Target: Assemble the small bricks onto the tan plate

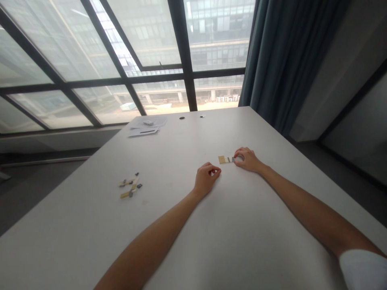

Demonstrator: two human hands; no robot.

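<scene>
A short row of small tan, white and grey pieces, perhaps toy bricks (222,160), lies on the white table (169,225), right of its middle. My right hand (247,159) curls at the row's right end, its thumb and fingertips closed around a small grey piece (233,159). Just left of the row and nearer to me, my left hand (207,178) is held in a pinch, thumb against fingers, apart from the row. Whatever may be between those fingertips is too small to make out. Farther left lies a loose group of tan, white, grey and dark pieces (134,187).
White papers (143,131) with a small white object (148,123) on them lie at the far left of the table. A dark round spot (182,118) and a small black-and-white item (202,117) are near the far edge. Windows and a blue curtain (281,60) stand behind.
</scene>
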